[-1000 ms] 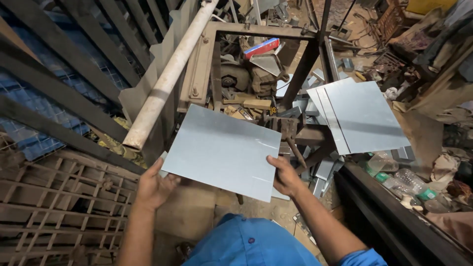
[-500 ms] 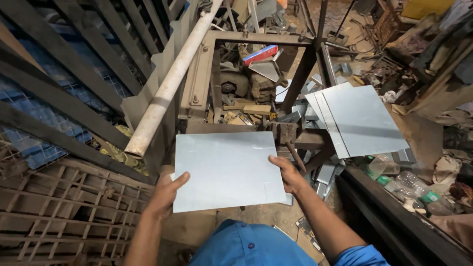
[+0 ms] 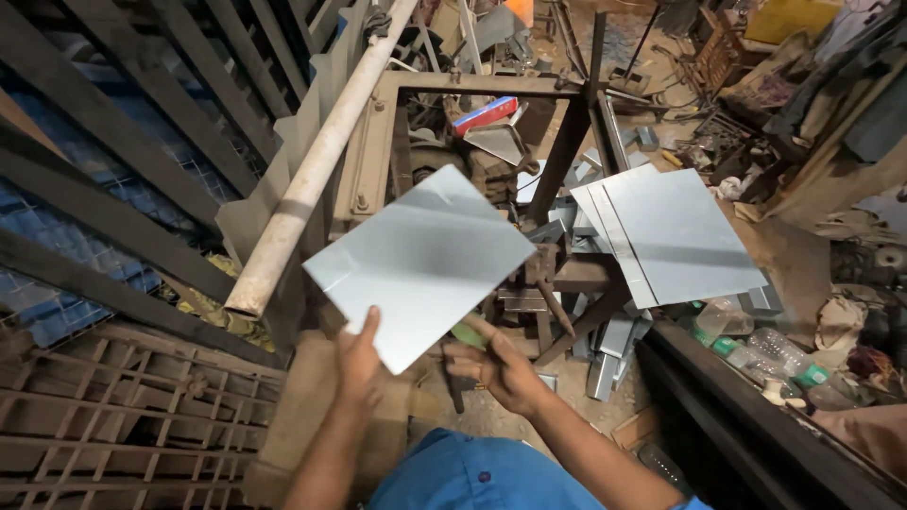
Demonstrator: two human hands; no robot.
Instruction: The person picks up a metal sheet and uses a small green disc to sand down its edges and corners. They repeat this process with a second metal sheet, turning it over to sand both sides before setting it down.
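Observation:
My left hand (image 3: 357,366) pinches the lower edge of a thin grey metal sheet (image 3: 420,257), thumb on top. The sheet is turned like a diamond and tilted, one corner pointing away from me. A crease runs along its left edge. My right hand (image 3: 499,370) is off the sheet, just below its lower right edge. Its fingers curl around a slim green-handled tool (image 3: 467,332), most of which is hidden. Both hands are above a rusty metal work stand (image 3: 557,276).
A stack of similar grey sheets (image 3: 675,231) lies to the right on the stand. A long pale pipe (image 3: 312,189) slants along the left. Dark steel bars (image 3: 113,170) and a rusty grate (image 3: 123,416) fill the left side. Plastic bottles (image 3: 756,349) and scrap lie at the right.
The sheet was held flat by both hands at its side edges. It has since turned and lifted; my right hand let go of it and now grips the green-handled tool.

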